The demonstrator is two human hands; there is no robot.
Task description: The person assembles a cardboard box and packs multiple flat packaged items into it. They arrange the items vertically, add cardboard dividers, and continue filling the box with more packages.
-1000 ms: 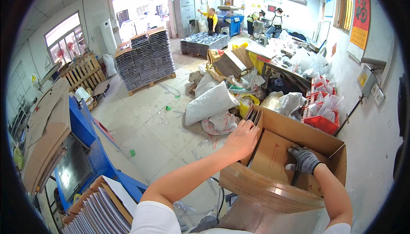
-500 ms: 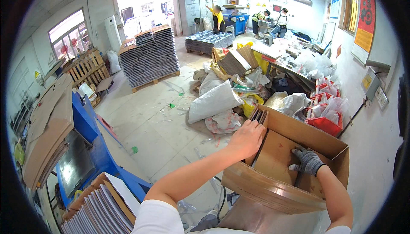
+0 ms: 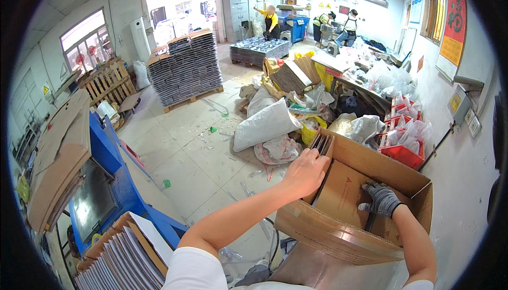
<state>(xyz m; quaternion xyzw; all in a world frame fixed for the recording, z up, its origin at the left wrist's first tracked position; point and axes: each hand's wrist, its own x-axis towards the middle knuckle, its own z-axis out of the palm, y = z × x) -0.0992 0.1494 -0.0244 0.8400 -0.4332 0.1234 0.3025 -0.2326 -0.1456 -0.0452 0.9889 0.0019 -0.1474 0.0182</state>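
An open cardboard box (image 3: 328, 232) stands in front of me on a smooth metal surface (image 3: 312, 269). Flat brown cardboard pieces (image 3: 341, 187) lie inside it, and several dark-edged upright panels (image 3: 320, 142) are lined up at its left end. My bare left hand (image 3: 307, 171) is closed over these panels at the box's left side; its fingertips are partly hidden. Inside the box, my right hand (image 3: 382, 199), in a grey knitted glove, lies on the brown pieces with thumb and fingers apart.
At lower left, a carton (image 3: 106, 242) of upright sheets sits beside a blue machine frame (image 3: 140, 200). White sacks (image 3: 267, 126) are heaped beyond my box, with red bins (image 3: 405, 150) along the right wall. Several people work farther back, near a tall stack (image 3: 188, 70) on a pallet.
Both my hands and the box stay almost where they were. The brown piece inside looks slightly brighter, with its printed mark clearer.
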